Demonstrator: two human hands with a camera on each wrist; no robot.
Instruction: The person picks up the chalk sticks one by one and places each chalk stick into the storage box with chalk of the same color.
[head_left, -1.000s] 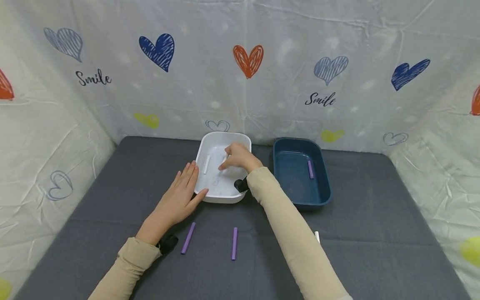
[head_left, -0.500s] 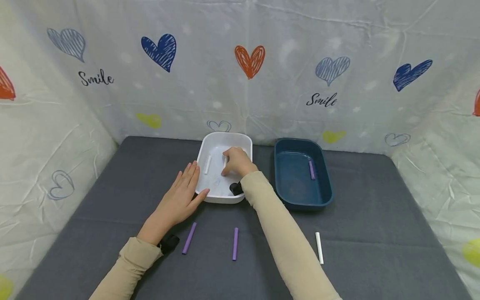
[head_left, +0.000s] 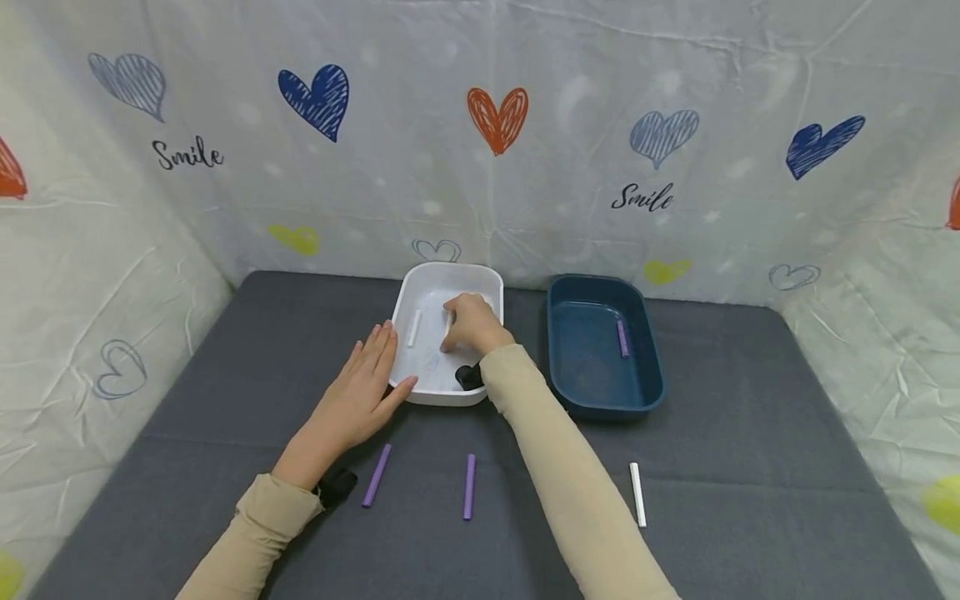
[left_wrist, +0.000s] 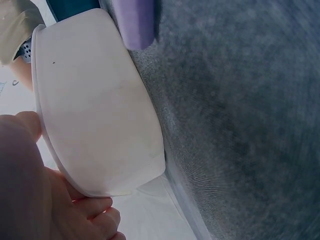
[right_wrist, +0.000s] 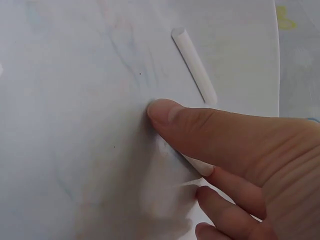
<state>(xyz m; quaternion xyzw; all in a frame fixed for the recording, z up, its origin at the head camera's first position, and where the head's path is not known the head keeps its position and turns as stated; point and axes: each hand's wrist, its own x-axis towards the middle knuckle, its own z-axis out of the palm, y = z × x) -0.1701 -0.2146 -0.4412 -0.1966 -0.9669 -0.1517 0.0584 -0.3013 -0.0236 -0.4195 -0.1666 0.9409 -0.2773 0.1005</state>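
Observation:
Inside the white tray (head_left: 442,379), my right hand (head_left: 476,323) has its thumb and fingertips round a white chalk stick (right_wrist: 200,166), which they partly cover. A second white chalk stick (head_left: 414,329) lies to its left on the tray floor. My left hand (head_left: 358,392) rests with extended fingers against the tray's left front corner; in the left wrist view, its thumb and fingers lie along the rim. On the cloth in front are two purple chalk sticks, one near my left wrist (head_left: 377,476) and the other purple stick (head_left: 469,487) farther right.
To the right of the white tray stands a dark blue tray (head_left: 607,408) with one purple chalk stick (head_left: 622,339) in it. Another white chalk stick (head_left: 638,495) lies on the grey cloth (head_left: 750,467) beyond my right forearm. A heart-printed curtain (head_left: 562,167) hangs close behind the trays.
My right hand has settled lower in the white tray, its thumb and fingertips now round the chalk. The right forearm has shifted left, uncovering the white stick on the cloth. The left hand stays put.

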